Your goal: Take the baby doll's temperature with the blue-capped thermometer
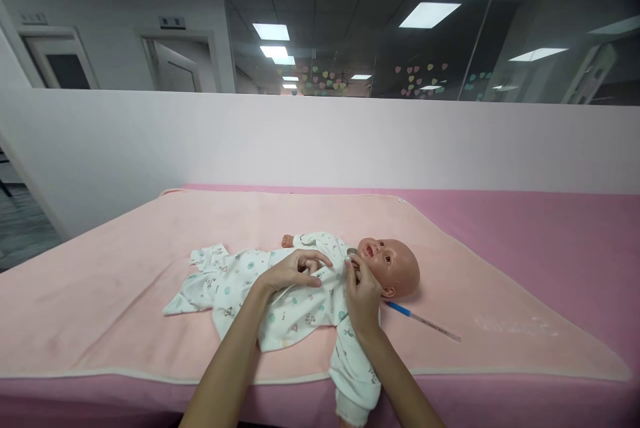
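Note:
A baby doll (405, 265) lies on its back, head to the right, dressed in a white printed baby top (300, 321) and matching trousers (200, 291). My left hand (295, 271) rests over the doll's chest, thumb and index finger apart with a gap between them and the other fingers curled. At the neckline, my right hand (363, 288) pinches the edge of the top near the doll's chin. One sleeve (354, 365) stretches toward me below my right wrist. Beside the head lies a thin clear rod with a blue end (399, 309), perhaps a thermometer.
Under the doll a peach blanket (125, 268) with a pale border is spread over a pink padded surface (550, 235). A low white wall (320, 141) stands along the back. Glass panels and two doors are visible beyond it.

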A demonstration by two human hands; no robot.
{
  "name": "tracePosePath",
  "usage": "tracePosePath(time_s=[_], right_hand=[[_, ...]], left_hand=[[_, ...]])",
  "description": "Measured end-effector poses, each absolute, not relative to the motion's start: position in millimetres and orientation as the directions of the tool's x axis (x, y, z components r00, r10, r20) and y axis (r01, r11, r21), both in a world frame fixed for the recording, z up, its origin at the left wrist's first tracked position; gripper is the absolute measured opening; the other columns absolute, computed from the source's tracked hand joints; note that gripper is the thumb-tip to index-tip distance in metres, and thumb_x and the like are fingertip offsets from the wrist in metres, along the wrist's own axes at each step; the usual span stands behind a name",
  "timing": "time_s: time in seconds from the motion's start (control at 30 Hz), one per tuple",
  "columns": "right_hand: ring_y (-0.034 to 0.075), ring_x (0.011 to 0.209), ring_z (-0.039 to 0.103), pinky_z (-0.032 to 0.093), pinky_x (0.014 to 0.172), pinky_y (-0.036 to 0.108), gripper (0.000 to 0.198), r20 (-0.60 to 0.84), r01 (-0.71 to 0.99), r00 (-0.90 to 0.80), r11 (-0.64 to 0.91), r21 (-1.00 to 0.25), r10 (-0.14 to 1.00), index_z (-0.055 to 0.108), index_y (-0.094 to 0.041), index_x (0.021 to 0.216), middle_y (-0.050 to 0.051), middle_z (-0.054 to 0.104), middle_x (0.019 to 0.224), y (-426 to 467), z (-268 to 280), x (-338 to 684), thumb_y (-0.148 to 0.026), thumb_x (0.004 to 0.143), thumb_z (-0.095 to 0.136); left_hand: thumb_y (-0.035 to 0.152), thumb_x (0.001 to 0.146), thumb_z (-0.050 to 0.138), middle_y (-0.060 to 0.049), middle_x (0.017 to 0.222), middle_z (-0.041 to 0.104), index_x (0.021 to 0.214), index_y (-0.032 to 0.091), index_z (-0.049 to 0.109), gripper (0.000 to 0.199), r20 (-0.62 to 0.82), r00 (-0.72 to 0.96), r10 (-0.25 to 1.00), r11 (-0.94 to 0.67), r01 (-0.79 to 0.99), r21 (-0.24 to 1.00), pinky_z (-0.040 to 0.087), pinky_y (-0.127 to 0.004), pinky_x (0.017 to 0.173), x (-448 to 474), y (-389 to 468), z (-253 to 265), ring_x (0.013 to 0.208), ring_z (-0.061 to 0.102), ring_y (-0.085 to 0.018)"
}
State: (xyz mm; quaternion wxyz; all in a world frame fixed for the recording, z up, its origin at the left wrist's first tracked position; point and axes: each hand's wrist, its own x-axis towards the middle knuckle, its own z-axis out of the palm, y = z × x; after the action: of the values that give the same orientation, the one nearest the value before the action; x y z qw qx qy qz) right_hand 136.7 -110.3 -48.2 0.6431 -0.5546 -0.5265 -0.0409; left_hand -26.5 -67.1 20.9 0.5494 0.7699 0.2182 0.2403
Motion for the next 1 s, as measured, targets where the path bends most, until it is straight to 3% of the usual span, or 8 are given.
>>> tracePosePath(time_s=[0.17, 0.27, 0.37, 0.47, 0.7, 1.0], right_hand=[[0.021, 0.089, 0.063, 0.050, 0.072, 0.030, 0.030, 0.807, 0.739, 0.378, 0.377, -0.558, 0.454, 0.061, -0.013, 0.102, 0.012, 0.067, 0.096, -111.5, -48.7, 133.8, -0.029, 0.088, 0.039], [0.021, 0.098, 0.061, 0.051, 0.073, 0.029, 0.033, 0.895, 0.831, 0.144, 0.440, -0.340, 0.421, 0.058, -0.016, 0.113, 0.011, 0.063, 0.110, -115.1, -47.8, 129.0, -0.020, 0.088, 0.037], [0.017, 0.084, 0.065, 0.051, 0.062, 0.024, 0.035, 0.887, 0.841, -0.076, 0.507, -0.188, 0.455, 0.060, -0.019, 0.112, 0.008, 0.061, 0.114, -118.7, -47.1, 125.3, -0.015, 0.087, 0.035], [0.017, 0.080, 0.065, 0.050, 0.061, 0.024, 0.033, 0.871, 0.829, -0.064, 0.511, -0.226, 0.488, 0.064, -0.017, 0.104, 0.008, 0.064, 0.108, -120.4, -47.0, 125.1, -0.015, 0.086, 0.036], [0.018, 0.089, 0.062, 0.048, 0.069, 0.026, 0.033, 0.828, 0.790, 0.022, 0.497, -0.358, 0.561, 0.062, -0.015, 0.104, 0.009, 0.064, 0.107, -119.5, -48.6, 127.6, -0.016, 0.086, 0.035], [0.016, 0.083, 0.061, 0.045, 0.064, 0.024, 0.032, 0.799, 0.751, 0.020, 0.518, -0.408, 0.600, 0.063, -0.016, 0.101, 0.008, 0.064, 0.099, -121.0, -47.7, 128.9, -0.021, 0.087, 0.034]], left_hand=[[0.030, 0.064, 0.069, 0.005, 0.061, 0.034, 0.094, 0.016, 0.061, 0.034, 0.203, 0.632, 0.748, -0.332, 0.090, 0.939, 0.029, -0.020, 0.056, -27.1, -79.9, 12.3, 0.058, 0.033, -0.008], [0.025, 0.065, 0.067, 0.004, 0.064, 0.043, 0.097, 0.016, 0.060, 0.033, 0.270, 0.546, 0.793, -0.398, 0.128, 0.909, 0.035, -0.022, 0.062, -20.9, -80.1, 5.7, 0.063, 0.041, -0.010], [0.018, 0.064, 0.066, -0.002, 0.084, 0.057, 0.098, 0.017, 0.061, 0.034, 0.348, 0.485, 0.802, -0.481, 0.179, 0.858, 0.040, -0.025, 0.073, -14.7, -81.2, -0.6, 0.079, 0.050, -0.014], [0.016, 0.065, 0.063, -0.005, 0.097, 0.059, 0.095, 0.017, 0.062, 0.031, 0.406, 0.411, 0.816, -0.526, 0.241, 0.816, 0.041, -0.028, 0.082, -10.7, -86.7, -5.3, 0.091, 0.052, -0.017], [0.017, 0.067, 0.063, -0.004, 0.088, 0.059, 0.089, 0.017, 0.062, 0.022, 0.457, 0.304, 0.836, -0.547, 0.386, 0.743, 0.043, -0.030, 0.084, -3.9, -98.7, -8.3, 0.087, 0.055, -0.017], [0.023, 0.072, 0.059, -0.003, 0.087, 0.062, 0.078, 0.018, 0.059, 0.008, 0.562, 0.199, 0.803, -0.576, 0.502, 0.645, 0.041, -0.032, 0.087, 3.9, -113.1, -17.7, 0.089, 0.056, -0.018]])
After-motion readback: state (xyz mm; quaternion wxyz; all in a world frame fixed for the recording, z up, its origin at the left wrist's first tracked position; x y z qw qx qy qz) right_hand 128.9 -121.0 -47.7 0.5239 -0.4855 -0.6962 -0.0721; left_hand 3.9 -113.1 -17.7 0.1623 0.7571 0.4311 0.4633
